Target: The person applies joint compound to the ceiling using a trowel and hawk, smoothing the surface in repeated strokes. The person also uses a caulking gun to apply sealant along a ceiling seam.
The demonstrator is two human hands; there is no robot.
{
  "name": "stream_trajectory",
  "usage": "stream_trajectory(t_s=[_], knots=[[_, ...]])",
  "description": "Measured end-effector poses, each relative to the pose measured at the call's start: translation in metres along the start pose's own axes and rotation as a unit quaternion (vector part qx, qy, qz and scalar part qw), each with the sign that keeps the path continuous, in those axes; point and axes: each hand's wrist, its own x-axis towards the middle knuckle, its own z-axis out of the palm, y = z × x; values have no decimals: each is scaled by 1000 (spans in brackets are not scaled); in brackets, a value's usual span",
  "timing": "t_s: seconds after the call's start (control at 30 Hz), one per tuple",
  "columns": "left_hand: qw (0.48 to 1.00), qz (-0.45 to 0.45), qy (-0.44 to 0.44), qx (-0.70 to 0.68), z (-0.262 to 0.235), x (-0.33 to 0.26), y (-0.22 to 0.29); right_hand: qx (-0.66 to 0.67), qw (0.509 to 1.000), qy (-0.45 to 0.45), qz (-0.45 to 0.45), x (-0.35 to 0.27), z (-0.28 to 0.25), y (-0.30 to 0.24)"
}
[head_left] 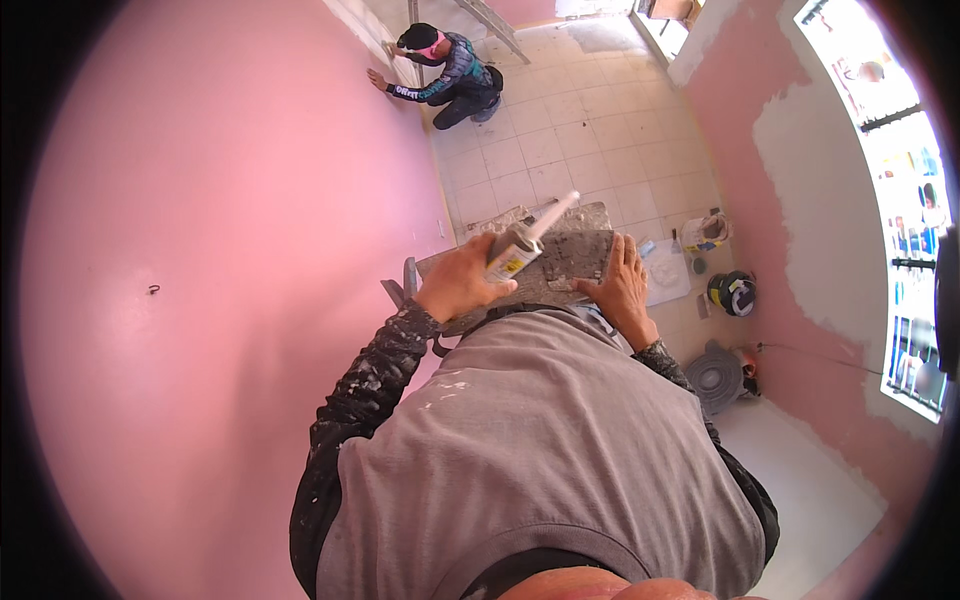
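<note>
My left hand is wrapped round a sealant tube with a long pale nozzle that points up and to the right. That hand is over the left part of a worn, paint-spattered wooden plank in front of my body. On the plank's right end rests my right hand, its fingers spread and nothing held in them. Dark sleeves with white paint spots cover both my forearms. My own grey shirt hides the near side of the plank.
A pink wall rises close on my left. Far ahead, a person crouches at its foot beside a ladder. Tiled floor lies below. To the right are a white bucket, a dark round container and a grey fan-like object.
</note>
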Motion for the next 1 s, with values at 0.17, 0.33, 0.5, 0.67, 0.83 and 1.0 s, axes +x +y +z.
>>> stream_trajectory(t_s=[0.17,0.33,0.5,0.67,0.83,1.0], knots=[[998,43,21,51,14,7,22,41,999,22,10,-11,-4,-12],[976,65,174,112,22,26,31,119,989,83,40,-17,4,-25],[986,-32,128,101,36,39,26,145,983,93,58,-16,17,-16],[989,-63,77,105,36,39,29,293,948,66,103,-18,12,-2],[992,-47,75,93,40,40,16,535,836,62,105,-28,21,27],[994,-9,88,71,37,38,0,623,761,62,168,-41,-20,53]])
